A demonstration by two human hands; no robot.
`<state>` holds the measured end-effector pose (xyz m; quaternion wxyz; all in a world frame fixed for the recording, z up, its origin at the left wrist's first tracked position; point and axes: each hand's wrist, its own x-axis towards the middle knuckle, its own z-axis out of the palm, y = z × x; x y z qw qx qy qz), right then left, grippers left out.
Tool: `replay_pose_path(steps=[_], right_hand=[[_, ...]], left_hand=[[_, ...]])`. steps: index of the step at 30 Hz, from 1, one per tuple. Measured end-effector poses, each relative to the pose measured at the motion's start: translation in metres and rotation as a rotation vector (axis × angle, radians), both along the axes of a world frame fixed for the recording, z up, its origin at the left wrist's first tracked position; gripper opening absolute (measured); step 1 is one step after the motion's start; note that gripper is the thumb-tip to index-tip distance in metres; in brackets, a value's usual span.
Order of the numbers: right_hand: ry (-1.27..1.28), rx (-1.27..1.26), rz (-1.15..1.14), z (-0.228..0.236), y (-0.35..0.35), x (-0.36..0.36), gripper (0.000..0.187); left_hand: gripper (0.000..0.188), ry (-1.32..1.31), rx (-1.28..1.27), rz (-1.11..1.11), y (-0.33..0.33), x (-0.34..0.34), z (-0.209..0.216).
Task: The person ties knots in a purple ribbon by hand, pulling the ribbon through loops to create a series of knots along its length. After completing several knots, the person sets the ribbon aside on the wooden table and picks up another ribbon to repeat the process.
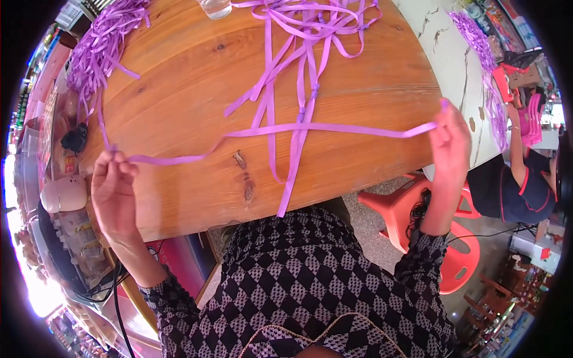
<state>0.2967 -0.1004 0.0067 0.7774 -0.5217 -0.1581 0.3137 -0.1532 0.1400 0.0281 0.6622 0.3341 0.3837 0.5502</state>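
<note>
A purple ribbon (334, 127) stretches across the wooden table between my two hands, crossing over other ribbon strands. My left hand (113, 188) pinches it at the table's left edge, where a strand also runs up toward a large purple ribbon bundle (98, 53). On the right, my right hand (449, 138) grips the other part of the ribbon between thumb and fingers, and a bit of purple shows above the fingertips. Beneath the taut strip lie joined purple ribbons (313, 53) with small darker purple bands around them, their loose ends reaching toward the near edge.
The wooden table (179, 101) fills the middle. A clear cup (215, 7) stands at the far edge. At right are a white marbled surface (444, 42) with more purple ribbon (477, 45), an orange plastic stool (394, 203) and another person (513, 185). A black cable (117, 304) hangs lower left.
</note>
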Motion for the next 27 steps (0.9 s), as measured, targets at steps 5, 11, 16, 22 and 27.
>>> replay_pose_path(steps=[5,11,16,22,27], right_hand=[[-0.357,-0.248,0.404,0.025,0.046,-0.105,0.015],[-0.329,0.017,0.622,0.026,0.066,-0.157,0.016],[-0.531,0.075,0.609,0.017,0.069,-0.155,0.014],[-0.842,0.060,0.491,0.010,0.067,-0.155,0.015],[-0.954,0.019,0.468,0.011,0.063,-0.157,0.015]], left_hand=[[0.025,0.240,0.127,-0.448,-0.055,0.084,0.012],[0.019,0.139,-0.021,-0.677,-0.078,0.110,0.002],[0.013,0.229,0.055,-0.744,-0.091,0.119,0.005],[0.012,0.307,0.238,-0.674,-0.093,0.122,0.002],[0.013,0.421,0.343,-0.688,-0.092,0.121,0.002]])
